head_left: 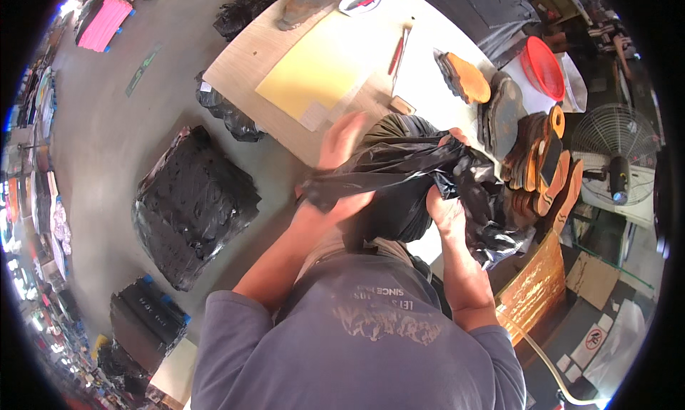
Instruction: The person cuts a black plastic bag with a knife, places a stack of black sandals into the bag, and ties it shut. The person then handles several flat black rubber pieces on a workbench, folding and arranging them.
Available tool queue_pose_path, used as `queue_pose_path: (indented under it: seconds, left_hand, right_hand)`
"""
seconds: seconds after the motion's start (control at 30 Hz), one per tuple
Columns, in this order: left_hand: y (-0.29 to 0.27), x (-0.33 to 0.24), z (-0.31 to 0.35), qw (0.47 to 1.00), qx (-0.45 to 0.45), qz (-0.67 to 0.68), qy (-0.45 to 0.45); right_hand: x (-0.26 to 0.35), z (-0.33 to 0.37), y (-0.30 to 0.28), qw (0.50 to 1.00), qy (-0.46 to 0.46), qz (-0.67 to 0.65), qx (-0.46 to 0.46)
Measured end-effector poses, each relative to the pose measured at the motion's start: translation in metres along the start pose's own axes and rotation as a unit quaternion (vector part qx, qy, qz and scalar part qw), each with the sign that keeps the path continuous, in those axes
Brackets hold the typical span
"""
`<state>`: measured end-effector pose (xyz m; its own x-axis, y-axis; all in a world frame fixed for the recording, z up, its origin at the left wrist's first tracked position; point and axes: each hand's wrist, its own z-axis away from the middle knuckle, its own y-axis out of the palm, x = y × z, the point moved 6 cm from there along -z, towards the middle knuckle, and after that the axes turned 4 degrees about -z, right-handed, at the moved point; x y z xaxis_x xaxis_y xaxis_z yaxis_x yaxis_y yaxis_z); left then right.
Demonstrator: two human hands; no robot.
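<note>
Left fingers (344,135) parted, blurred, about black plastic (385,162); can't tell if they grip.
Your right hand (444,210) clutches its bunched other side; it's stretched between your hands, near the table (235,74) edge.

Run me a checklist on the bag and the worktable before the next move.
1. Right hand holding the black plastic bag: ok.
2. Left hand touching the bag: ok; its firmness of grip: cannot tell, as the fingers are blurred.
3. Bag's contents identified: not ok, the dark plastic hides them.
4. Bag apart from the stacked shoe soles: cannot tell, they overlap in this view.
5. Red bowl away from both hands: ok.
6. Yellow sheet lying on the worktable: ok.
</note>
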<state>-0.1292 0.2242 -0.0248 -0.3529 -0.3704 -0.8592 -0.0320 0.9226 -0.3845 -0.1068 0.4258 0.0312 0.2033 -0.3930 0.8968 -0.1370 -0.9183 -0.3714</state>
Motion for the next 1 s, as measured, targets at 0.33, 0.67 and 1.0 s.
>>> queue_pose_path:
  seconds: [0.33, 0.67, 1.0]
  left_hand:
    - [-0.079, 0.138, -0.052, 0.922, 0.070, 0.133, -0.358]
    - [-0.138, 0.237, -0.158, 0.926, 0.006, 0.130, -0.355]
    - [-0.129, 0.291, -0.160, 0.941, -0.052, 0.121, -0.313]
  right_hand:
    - [0.039, -0.131, 0.109, 0.930, -0.228, 0.279, -0.071]
    - [-0.007, -0.222, 0.199, 0.910, -0.075, 0.407, -0.026]
    - [-0.034, -0.234, 0.250, 0.950, -0.022, 0.311, 0.027]
